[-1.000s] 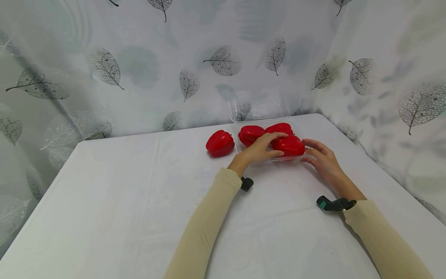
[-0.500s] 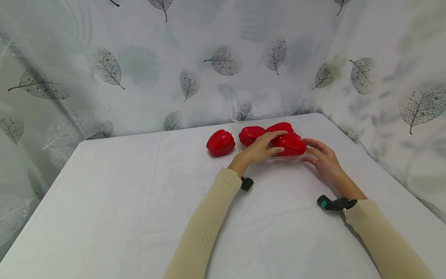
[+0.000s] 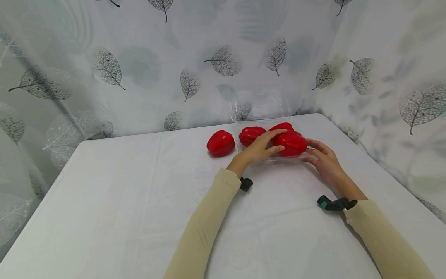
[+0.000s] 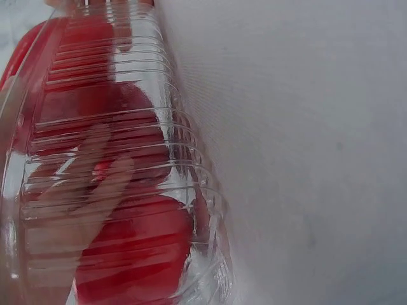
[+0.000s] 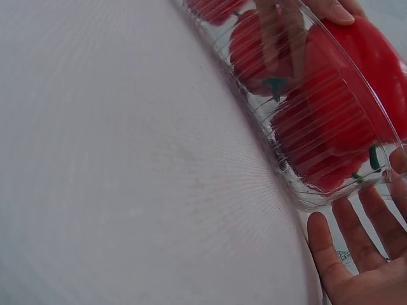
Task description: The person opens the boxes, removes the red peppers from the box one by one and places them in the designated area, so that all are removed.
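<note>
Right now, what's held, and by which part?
Front right red pepper, by its left end, in the left hand; whether the right hand also grips it can't be told.

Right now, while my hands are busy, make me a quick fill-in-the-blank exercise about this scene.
1. One pepper sits ____ the left hand and the right hand.
2. In the head view, the lone pepper lies to the ____ of the clear container.
3. The container's lid stands ____, not closed.

Missing words: between; left; open.
</note>
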Motion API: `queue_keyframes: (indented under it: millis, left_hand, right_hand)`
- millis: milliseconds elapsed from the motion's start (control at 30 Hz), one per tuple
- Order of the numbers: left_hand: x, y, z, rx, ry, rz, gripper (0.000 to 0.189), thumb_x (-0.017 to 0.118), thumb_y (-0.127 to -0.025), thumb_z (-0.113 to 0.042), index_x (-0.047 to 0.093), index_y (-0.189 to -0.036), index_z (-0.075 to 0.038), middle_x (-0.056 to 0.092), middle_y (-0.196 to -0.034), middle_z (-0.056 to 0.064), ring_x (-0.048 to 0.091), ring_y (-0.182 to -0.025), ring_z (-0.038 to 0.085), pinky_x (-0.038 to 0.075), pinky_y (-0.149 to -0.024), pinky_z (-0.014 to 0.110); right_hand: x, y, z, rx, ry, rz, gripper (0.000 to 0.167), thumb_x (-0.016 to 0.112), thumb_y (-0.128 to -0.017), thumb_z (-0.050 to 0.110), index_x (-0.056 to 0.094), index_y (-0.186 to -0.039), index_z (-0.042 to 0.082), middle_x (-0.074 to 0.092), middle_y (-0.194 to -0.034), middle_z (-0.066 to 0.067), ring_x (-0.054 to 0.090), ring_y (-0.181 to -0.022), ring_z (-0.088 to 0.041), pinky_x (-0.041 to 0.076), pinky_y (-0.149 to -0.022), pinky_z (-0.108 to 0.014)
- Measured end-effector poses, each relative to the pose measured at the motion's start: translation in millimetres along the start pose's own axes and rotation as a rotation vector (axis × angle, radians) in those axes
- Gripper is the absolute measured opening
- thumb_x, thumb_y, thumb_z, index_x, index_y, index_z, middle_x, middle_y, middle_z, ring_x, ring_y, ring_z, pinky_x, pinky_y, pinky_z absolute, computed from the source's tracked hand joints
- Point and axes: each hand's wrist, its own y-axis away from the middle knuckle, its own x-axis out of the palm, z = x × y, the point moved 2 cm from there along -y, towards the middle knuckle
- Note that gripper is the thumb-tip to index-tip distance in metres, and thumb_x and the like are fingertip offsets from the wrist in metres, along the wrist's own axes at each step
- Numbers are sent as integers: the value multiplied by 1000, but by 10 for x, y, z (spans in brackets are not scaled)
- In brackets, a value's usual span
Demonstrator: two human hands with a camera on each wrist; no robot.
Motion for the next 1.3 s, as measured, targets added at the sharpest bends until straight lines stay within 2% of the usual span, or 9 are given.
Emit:
queue_keyframes:
  millis: [300,600,900,1300]
  left_hand:
    - [-4,8,-15,23,44,-29,63,64,-95,-23,35,-151,-21,43,-146,6,42,-131,17,46,-98,21]
    - [5,9,-62,65,78,-45,63,65,-95,-20,35,-150,-19,43,-147,7,43,-131,16,48,-94,18]
    - [-37,43,-110,77,64,-50,64,65,-94,-21,35,-150,-19,44,-145,7,44,-128,16,49,-91,18]
    - [-108,123,-105,78,42,-62,63,64,-95,-20,35,-151,-18,43,-146,8,45,-128,18,48,-93,17]
  right_hand:
    - [-9,7,-4,9,-4,-1,21,52,-102,19,51,-121,26,50,-123,11,56,-102,-2,54,-82,-18]
    - [-23,7,-38,22,23,-15,26,57,-99,26,49,-124,29,49,-125,13,55,-105,-3,53,-85,-18]
    - [-18,-3,-17,10,-4,15,23,53,-101,20,50,-122,28,50,-124,11,58,-101,-3,54,-83,-18]
    - [4,2,-10,18,17,-7,24,53,-101,19,51,-123,28,50,-125,11,62,-100,-1,53,-85,-19]
